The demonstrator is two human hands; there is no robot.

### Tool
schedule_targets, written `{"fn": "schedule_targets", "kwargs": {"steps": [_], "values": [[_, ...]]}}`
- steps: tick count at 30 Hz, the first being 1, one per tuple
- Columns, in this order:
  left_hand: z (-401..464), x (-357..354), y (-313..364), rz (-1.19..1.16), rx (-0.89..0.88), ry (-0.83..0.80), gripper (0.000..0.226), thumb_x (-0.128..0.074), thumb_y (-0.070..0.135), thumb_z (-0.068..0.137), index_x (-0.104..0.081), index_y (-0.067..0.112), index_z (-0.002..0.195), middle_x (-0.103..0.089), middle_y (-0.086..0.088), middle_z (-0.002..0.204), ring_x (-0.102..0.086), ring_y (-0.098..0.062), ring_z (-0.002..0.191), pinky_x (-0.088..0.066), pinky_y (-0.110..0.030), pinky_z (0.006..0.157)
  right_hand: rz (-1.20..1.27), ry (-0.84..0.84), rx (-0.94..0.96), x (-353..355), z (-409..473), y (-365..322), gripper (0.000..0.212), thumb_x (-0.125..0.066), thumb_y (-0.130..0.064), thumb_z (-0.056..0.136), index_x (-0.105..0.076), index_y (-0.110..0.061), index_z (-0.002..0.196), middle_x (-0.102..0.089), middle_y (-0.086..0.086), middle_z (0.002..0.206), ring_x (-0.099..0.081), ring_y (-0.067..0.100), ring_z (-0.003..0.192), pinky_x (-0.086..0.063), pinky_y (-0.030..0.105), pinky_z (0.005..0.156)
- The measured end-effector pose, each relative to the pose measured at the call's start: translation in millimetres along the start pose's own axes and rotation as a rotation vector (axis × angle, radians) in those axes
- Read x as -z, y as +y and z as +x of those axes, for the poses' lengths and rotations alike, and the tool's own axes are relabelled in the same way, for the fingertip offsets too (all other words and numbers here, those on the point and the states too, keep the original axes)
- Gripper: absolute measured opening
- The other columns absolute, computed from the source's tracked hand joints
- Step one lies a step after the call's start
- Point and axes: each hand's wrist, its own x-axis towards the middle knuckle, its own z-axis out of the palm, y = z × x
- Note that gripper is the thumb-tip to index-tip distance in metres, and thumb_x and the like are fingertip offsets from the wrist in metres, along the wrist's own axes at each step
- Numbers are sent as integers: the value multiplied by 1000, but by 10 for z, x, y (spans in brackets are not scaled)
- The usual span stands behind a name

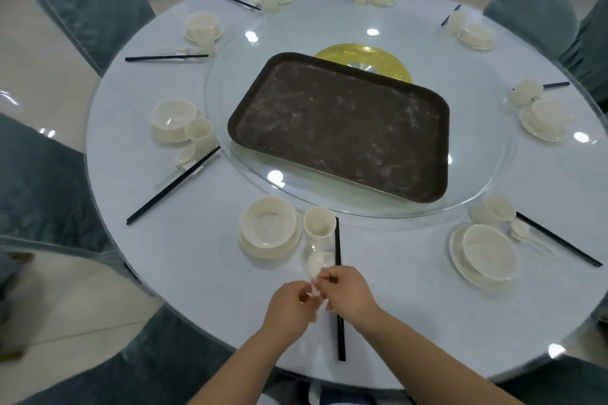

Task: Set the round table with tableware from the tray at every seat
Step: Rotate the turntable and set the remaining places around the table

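A dark brown tray [342,125] lies bare on the glass turntable [477,184] in the middle of the round table [184,279]. At the near seat a cream bowl on a plate [268,227] stands left of a cream cup [318,227]. Black chopsticks [340,335] run toward me beside the cup. My left hand [289,309] and my right hand [348,294] meet over the chopsticks. Both pinch a white spoon [315,265], whose bowl end points at the cup. Its handle is hidden between my fingers.
Several other seats around the rim hold a bowl on a plate, a cup, a spoon and chopsticks, such as the sets at left [174,118] and near right [487,253]. Teal-covered chairs [88,0] ring the table.
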Motion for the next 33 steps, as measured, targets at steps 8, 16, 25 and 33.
{"fn": "schedule_targets", "kwargs": {"steps": [8, 16, 25, 33], "values": [[56, -123, -101, 56, 36, 9, 32, -56, 30, 95, -65, 1, 83, -69, -6, 71, -58, -14, 61, -47, -26, 62, 106, -23, -178, -57, -13, 51, 22, -58, -14, 92, -71, -3, 78, -66, 4, 60, -55, 9, 44, -43, 19, 47], [90, -183, -94, 172, -16, 20, 26, -48, 24, 97, -65, 8, 86, -65, -3, 80, -58, -18, 72, -47, -30, 70, 129, -45, -229, -65, -15, 9, 29, -54, -9, 89, -61, -13, 62, -62, 1, 59, -55, 11, 48, -41, 21, 49], [177, -257, -73, 200, -24, 41, 9, -52, 17, 93, -61, 18, 90, -52, 12, 72, -51, -8, 70, -46, -23, 71, 259, -36, -331, -42, 51, 5, 27, -50, -3, 87, -60, -9, 62, -62, 6, 60, -53, 14, 46, -40, 20, 45], [212, -306, -85, 196, -10, 75, 28, -53, 18, 94, -62, 11, 119, -68, 0, 100, -58, -10, 84, -46, -23, 79, 307, -26, -367, -8, 92, 94, 18, -51, -8, 91, -63, -6, 78, -62, 8, 71, -53, 16, 50, -43, 25, 52]]}}
